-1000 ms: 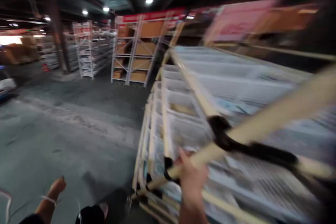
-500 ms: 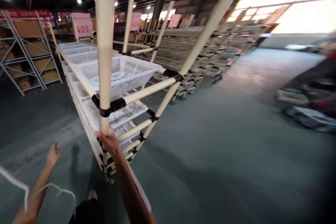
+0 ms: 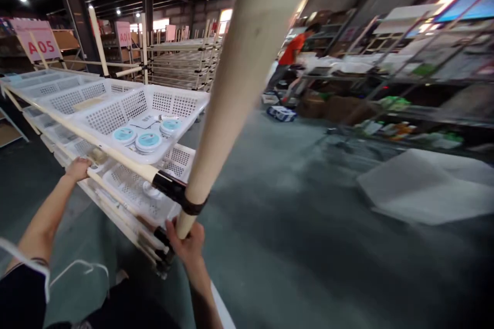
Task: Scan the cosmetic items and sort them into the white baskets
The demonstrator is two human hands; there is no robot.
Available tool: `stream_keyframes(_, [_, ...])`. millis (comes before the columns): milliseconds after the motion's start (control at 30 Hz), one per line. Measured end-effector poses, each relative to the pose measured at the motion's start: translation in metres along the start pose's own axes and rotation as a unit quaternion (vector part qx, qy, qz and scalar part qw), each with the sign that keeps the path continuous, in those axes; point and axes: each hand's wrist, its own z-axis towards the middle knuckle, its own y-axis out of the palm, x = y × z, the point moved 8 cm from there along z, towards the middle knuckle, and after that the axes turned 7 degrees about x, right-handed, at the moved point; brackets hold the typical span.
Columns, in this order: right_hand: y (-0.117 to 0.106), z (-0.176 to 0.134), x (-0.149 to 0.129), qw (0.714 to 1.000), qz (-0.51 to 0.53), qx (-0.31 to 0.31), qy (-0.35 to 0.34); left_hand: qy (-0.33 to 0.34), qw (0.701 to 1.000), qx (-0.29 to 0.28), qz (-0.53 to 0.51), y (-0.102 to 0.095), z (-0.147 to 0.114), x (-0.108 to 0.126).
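Observation:
A tall rack of cream pipes and black joints stands before me, carrying white perforated baskets on several levels. My right hand (image 3: 188, 240) is wrapped round its near corner post (image 3: 235, 77), just below a black joint (image 3: 179, 193). On the left, my left hand (image 3: 78, 168) is closed over a lower side rail (image 3: 111, 189). Within the nearest top basket (image 3: 106, 119) lie several round white containers with light-blue lids (image 3: 148, 141) and a white printed slip (image 3: 145, 121). The lower basket (image 3: 127, 185) holds white items, partly hidden by the upper rail (image 3: 129, 162).
Another person in an orange top (image 3: 292, 50) bends near cluttered shelves (image 3: 386, 82) at right. A large white sheet-like object (image 3: 428, 185) lies on the grey floor (image 3: 262, 205). More pipe racks (image 3: 181, 59) and an A05 sign (image 3: 36, 41) are behind.
My left hand has gone from hanging free to gripping the side rail. The right hand stays on the post. The view has turned right, and the rack's top basket appears closer.

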Motion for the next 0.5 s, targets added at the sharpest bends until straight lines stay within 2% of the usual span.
stream_keyframes(67, [-0.01,0.001,-0.002,0.997,-0.045,0.051,-0.031,0.065,0.998,0.016,-0.011,0.002,0.006,0.003])
stream_keyframes(167, [-0.02,0.002,0.0,0.99,-0.095,0.089,-0.047,0.138,0.989,0.037,-0.026,0.005,0.009,0.008])
stream_keyframes(267, [-0.033,-0.002,0.007,0.982,-0.136,0.124,-0.041,0.172,0.984,0.033,-0.021,0.011,0.013,0.012])
stream_keyframes(500, [-0.071,-0.014,0.036,0.949,-0.188,0.254,0.014,0.219,0.975,0.047,0.002,0.027,0.022,0.024])
